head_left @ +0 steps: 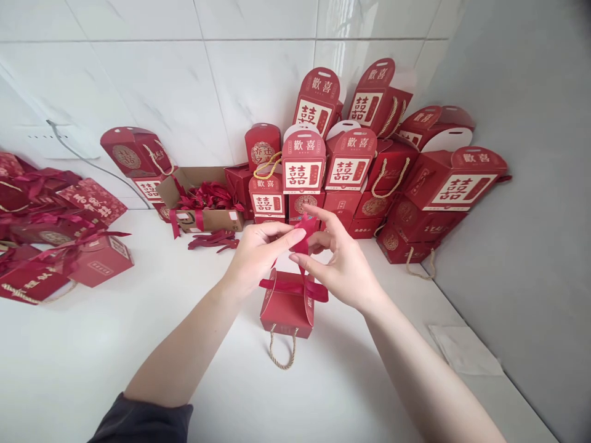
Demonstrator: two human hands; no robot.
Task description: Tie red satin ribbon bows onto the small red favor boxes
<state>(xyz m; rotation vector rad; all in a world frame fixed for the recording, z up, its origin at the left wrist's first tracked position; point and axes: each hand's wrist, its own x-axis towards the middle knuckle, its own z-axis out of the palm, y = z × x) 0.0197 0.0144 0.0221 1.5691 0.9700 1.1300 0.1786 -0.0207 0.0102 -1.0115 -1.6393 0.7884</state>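
White tabletop (221, 394) is spreading out beneath you, with a dark sleeve (143, 418) showing at its near left edge. Closest of your work, a cord loop (283, 367) is hanging toward you from a small red box (284, 307). The box is resting between your forearms, just below and on the near side of your fingertips; neither hand is visibly gripping it. Crimson ribbon (303, 243) is crossing its top and rising between your hands, and one bow-like loop (317, 291) is sticking out to the right.

Your left hand (258, 252) is pinching the ribbon between thumb and bent fingers. Your right hand (344, 264) is half curled around the other side, its thumb and raised forefinger well apart; whether its hidden fingers are gripping, you cannot tell from this view.

The ribbon is probably soft, light and slippery, calling for a flat pinch close to the crossing. The box is looking like thin, stiff card, easily dented, so its lower walls are offering a safer hold than its curved flaps.

Farther off, loose ribbons (212, 240) are lying before a brown carton (217, 220) holding more. Red boxes are crowding the left (104, 258), others are standing stacked at right (466, 181), and a tiled wall (258, 80) is rising behind.
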